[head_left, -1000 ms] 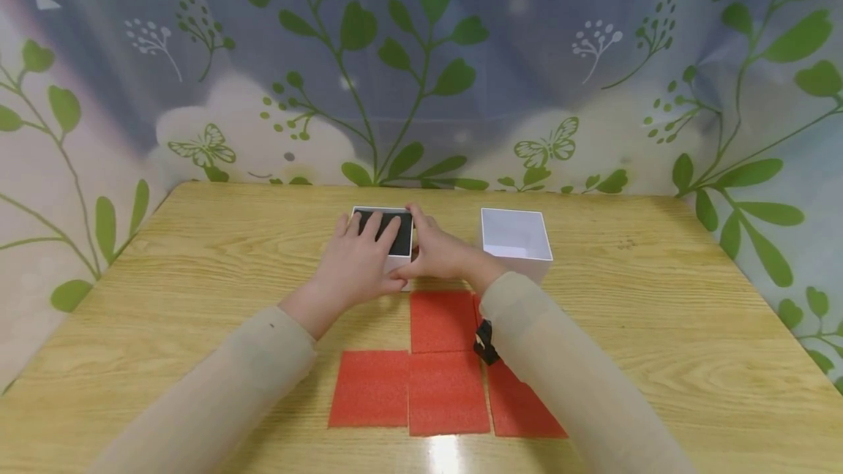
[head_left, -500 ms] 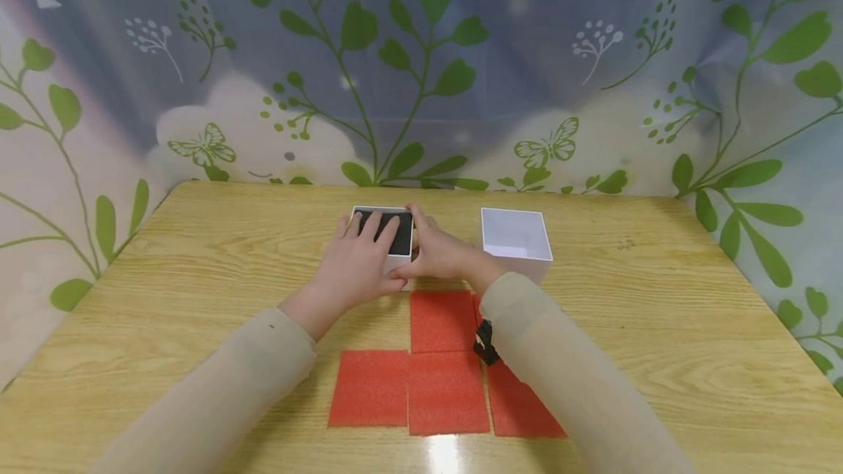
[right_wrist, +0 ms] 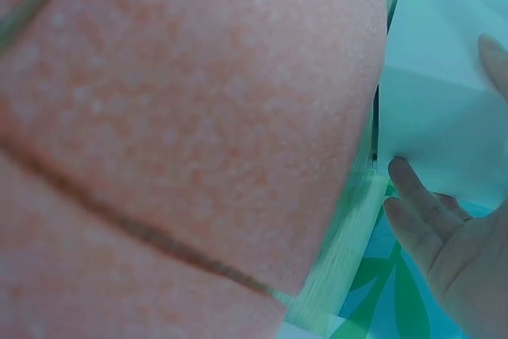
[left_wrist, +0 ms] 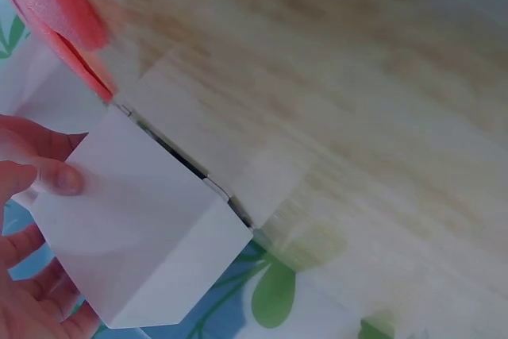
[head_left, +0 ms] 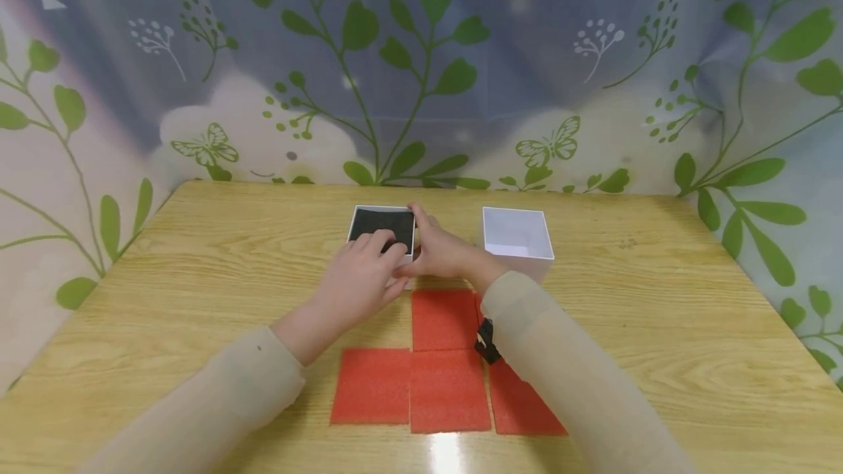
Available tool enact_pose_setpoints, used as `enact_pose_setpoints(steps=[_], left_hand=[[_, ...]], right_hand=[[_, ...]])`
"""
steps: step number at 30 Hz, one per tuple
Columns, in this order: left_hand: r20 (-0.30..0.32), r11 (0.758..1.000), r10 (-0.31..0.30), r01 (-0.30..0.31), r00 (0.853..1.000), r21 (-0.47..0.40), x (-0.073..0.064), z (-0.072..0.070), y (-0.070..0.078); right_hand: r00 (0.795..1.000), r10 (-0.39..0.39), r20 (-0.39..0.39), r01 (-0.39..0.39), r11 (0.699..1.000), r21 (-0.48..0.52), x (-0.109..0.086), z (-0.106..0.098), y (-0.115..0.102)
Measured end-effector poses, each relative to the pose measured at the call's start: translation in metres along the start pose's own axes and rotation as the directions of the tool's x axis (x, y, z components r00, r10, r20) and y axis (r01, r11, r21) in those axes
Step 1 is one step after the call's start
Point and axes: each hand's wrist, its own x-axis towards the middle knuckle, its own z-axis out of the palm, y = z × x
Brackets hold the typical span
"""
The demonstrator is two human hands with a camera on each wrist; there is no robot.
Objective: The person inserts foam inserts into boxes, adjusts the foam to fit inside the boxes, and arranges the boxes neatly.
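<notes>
Near the back of the table stands a white box point(head_left: 380, 207) with a black sheet point(head_left: 378, 222) filling its top. My right hand point(head_left: 443, 251) holds the box's right side, index finger reaching to the far corner and thumb at the near one. In the right wrist view, the fingertips point(right_wrist: 401, 171) touch the white wall. My left hand point(head_left: 358, 269) lies over the near rim, its bent fingers at the black sheet's near edge and its thumb in front of the box. Several red squares point(head_left: 448, 390) lie flat on the table below the hands, one partly hidden by the right forearm.
A second white box point(head_left: 516, 269), open at the top, stands right of the right hand. The wooden table point(head_left: 645, 313) ends at a patterned curtain point(head_left: 421, 79) behind. A black strap point(head_left: 487, 342) shows at the right sleeve.
My left fingers have drawn back toward me from flat across the black sheet to its near edge, uncovering more of it. The right hand and the box have stayed in place.
</notes>
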Motion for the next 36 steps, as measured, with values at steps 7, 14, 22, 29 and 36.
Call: enact_pose_setpoints(steps=[7, 14, 22, 29, 36], left_hand=[[0.032, 1.0, -0.021, 0.022, 0.999, -0.015, -0.001, -0.001, -0.001], [0.031, 1.0, -0.019, 0.02, 0.999, -0.011, -0.003, -0.004, 0.0], [0.072, 0.999, -0.041, 0.041, 0.997, -0.006, -0.001, -0.012, -0.006], [0.059, 0.994, -0.054, 0.048, 0.997, 0.097, -0.005, -0.018, -0.016], [0.056, 0.991, -0.044, 0.037, 0.997, 0.125, -0.006, -0.019, -0.018]], right_hand=[[1.0, -0.01, 0.002, 0.01, 1.0, 0.017, 0.001, 0.002, -0.001], [1.0, -0.02, 0.013, 0.02, 1.0, 0.005, 0.001, 0.004, 0.0], [0.999, -0.033, 0.006, 0.033, 0.999, 0.022, 0.0, -0.001, 0.0], [1.0, -0.017, 0.011, 0.017, 1.0, 0.013, -0.001, -0.001, -0.002], [1.0, 0.004, 0.015, -0.005, 1.0, 0.022, -0.001, 0.0, -0.002]])
